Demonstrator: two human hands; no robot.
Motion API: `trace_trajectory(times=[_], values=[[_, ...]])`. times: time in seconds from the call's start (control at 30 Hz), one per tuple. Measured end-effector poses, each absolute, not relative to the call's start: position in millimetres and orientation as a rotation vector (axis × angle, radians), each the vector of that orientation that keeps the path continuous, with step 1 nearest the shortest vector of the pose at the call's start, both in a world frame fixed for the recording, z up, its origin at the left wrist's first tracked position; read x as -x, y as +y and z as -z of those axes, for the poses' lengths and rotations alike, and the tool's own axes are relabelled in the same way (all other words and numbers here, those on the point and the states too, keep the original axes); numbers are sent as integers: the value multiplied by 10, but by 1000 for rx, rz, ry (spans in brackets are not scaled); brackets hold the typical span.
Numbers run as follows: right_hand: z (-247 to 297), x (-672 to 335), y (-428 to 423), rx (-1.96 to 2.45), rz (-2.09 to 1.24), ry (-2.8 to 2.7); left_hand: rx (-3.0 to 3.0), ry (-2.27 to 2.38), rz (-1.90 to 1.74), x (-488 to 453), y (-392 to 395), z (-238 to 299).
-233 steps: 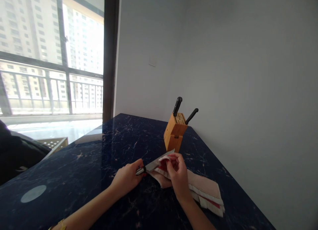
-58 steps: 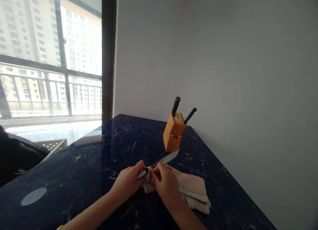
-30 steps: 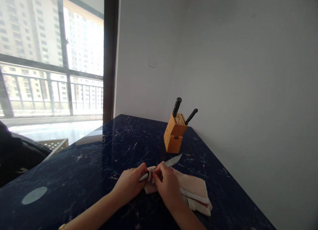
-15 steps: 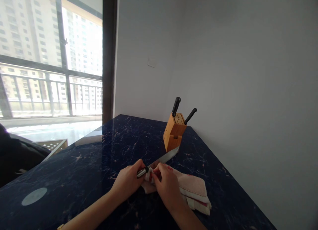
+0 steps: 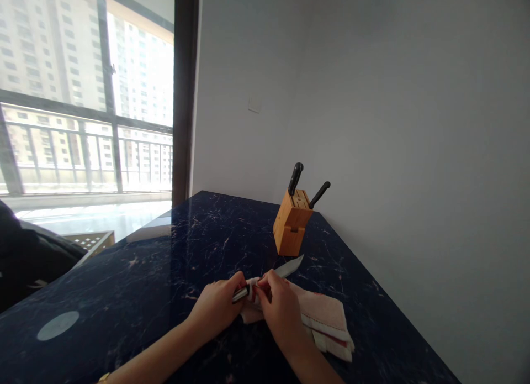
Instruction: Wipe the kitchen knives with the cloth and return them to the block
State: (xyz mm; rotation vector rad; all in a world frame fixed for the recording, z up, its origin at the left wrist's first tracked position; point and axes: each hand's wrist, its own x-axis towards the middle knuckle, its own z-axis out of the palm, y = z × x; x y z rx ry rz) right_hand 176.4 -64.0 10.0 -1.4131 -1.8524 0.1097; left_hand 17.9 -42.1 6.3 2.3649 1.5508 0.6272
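Note:
My left hand (image 5: 219,304) is closed around the handle of a kitchen knife (image 5: 290,266), whose blade points away to the right, toward the foot of the knife block. In my right hand (image 5: 279,304), the fingers pinch a pale pink and white cloth (image 5: 321,309) against the knife near the handle. Part of the blade is hidden behind the cloth and my right fingers. The rest of the cloth lies folded on the table to the right, partly under my right wrist.
Beyond the blade tip stands a wooden knife block (image 5: 290,229) with two black-handled knives in it. The dark blue marbled table (image 5: 215,229) meets a grey wall at the right. A pale round spot (image 5: 58,325) shows on the table at left, near a dark object (image 5: 28,251).
The knife has turned slightly and its tip has dropped a little toward me, away from the block. The cloth now covers more of the blade near the handle.

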Motion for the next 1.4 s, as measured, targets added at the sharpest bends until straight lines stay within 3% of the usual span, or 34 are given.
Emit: trace_trajectory(times=[0.73,1.4], values=[[-86,-1740,-650,1398,-76,-1854,-2353,1520,-653,-203,-440,-59],[-130,-1743,-664,1333,-260,-1828,-1926,1344,-1112,-125,-353,-139]])
